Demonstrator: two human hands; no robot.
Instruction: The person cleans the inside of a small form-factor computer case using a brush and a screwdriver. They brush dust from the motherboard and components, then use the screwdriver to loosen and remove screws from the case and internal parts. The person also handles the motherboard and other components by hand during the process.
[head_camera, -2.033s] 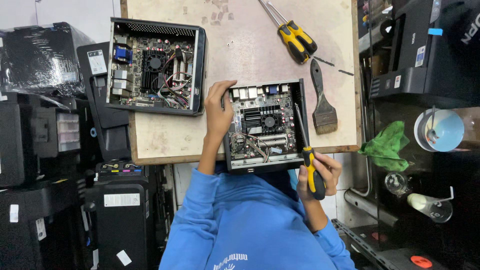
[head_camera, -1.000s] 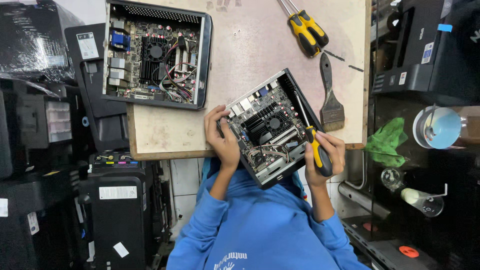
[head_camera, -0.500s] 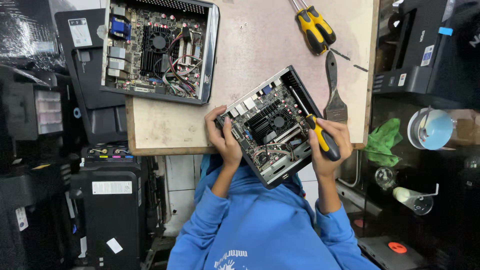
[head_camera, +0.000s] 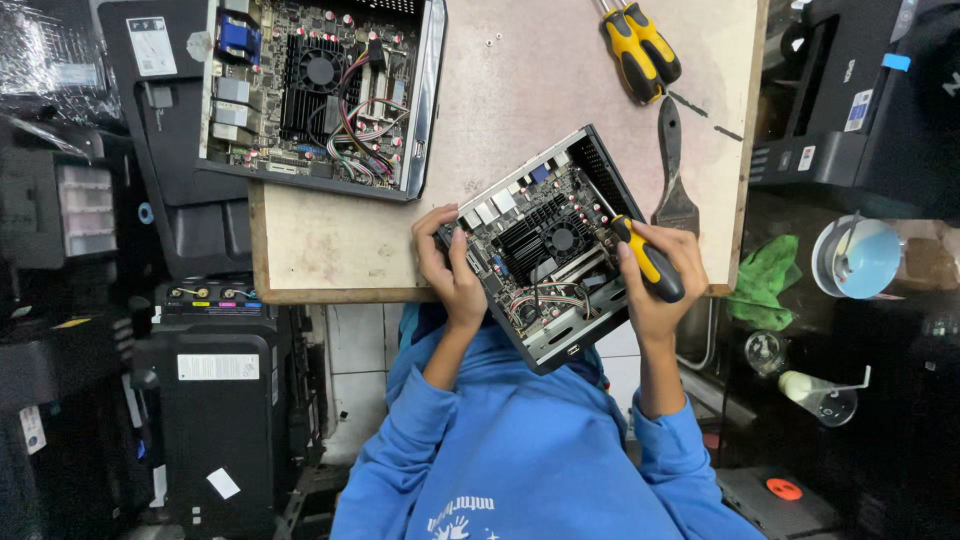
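Filling most of the view is a pale, scuffed wooden table (head_camera: 560, 90), its surface stained and worn, with a raw board edge along the front; dark clutter surrounds it, with black computer cases (head_camera: 215, 400) stacked at the left and a black printer (head_camera: 860, 100) on shelves at the right; a crumpled green cloth (head_camera: 765, 280) hangs beside a round light-blue container (head_camera: 860, 258).

At the table's front edge sits a small computer box (head_camera: 550, 265), an open black metal case turned at an angle, showing a green circuit board, a finned black heat sink with a round fan, and thin wires; the left hand (head_camera: 450, 265) grips its left side, fingers curled over the rim; the right hand (head_camera: 660, 270) is closed around a screwdriver (head_camera: 648, 262) with a yellow and black handle, its tip down inside the box.

Farther back lies a second open box (head_camera: 320, 90), larger, with a similar board and coloured cables; two more yellow-handled screwdrivers (head_camera: 640, 50) rest near a dark flat brush (head_camera: 672, 170); blue sleeves (head_camera: 520, 450) fill the foreground.
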